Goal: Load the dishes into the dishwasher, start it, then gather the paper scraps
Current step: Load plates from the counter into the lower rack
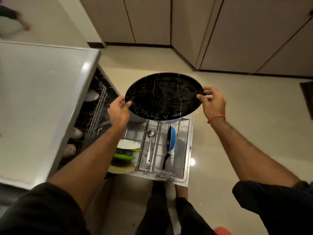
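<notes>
Left hand (118, 111): fingers curled under the left rim of the black marbled plate (163, 96), thumb (127, 104) pressed flat on its upper face, gripping. Right hand (212, 103): thumb and forefinger pinching the right rim, remaining fingers (210, 89) loosely spread above the edge and apparently not touching it. Plate held in the air between both hands, over the far end of the pulled-out lower rack (171, 175); upper face turned toward the camera, far edge raised, near edge lower; long axis as seen running left to right, slightly higher on the right.

In the rack, along its left side: white plate (128, 144), two green plates (124, 156) and a pale yellow plate (122, 168), standing on edge in a row. Near the middle: steel ladle (149, 146) lying flat, bowl toward the far end, handle toward the near edge. Toward the right side: blue pan (171, 139) on its side, black handle pointing to the near edge. Rack resting on the lowered dishwasher door (186, 150). Upper rack (95, 114) partly visible under the white countertop (42, 102) at left, contents blurred. Red thread band (216, 117) on the right wrist.
</notes>
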### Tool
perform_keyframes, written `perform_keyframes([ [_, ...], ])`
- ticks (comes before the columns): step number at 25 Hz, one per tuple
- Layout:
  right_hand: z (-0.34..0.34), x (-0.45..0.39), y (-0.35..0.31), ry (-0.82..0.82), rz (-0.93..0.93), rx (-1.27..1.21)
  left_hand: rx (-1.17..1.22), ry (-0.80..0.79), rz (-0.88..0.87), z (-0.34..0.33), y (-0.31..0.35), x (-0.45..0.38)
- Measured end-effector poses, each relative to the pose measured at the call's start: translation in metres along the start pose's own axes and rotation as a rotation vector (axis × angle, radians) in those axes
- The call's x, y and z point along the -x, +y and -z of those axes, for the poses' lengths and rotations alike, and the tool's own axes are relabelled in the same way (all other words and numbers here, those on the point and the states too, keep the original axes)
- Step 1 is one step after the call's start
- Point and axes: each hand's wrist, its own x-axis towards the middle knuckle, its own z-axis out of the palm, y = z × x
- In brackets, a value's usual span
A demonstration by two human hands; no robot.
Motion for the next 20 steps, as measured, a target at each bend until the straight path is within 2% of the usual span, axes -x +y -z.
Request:
perform_keyframes([
  [6,-0.071,-0.046,0.145,0.149,-0.066,0.113,-0.029,-0.127,0.016,-0.117,-0.103,-0.09],
  [11,-0.133,-0.073,0.254,0.13,-0.048,0.129,-0.003,-0.112,0.046,-0.192,-0.203,-0.151],
  [16,-0.17,-0.085,0.319,0.089,-0.056,0.171,-0.066,-0.112,0.026,-0.231,-0.262,-0.18],
  [20,-0.182,-0.084,0.34,0.06,-0.072,0.205,-0.091,-0.123,0.055,-0.246,-0.281,-0.188],
])
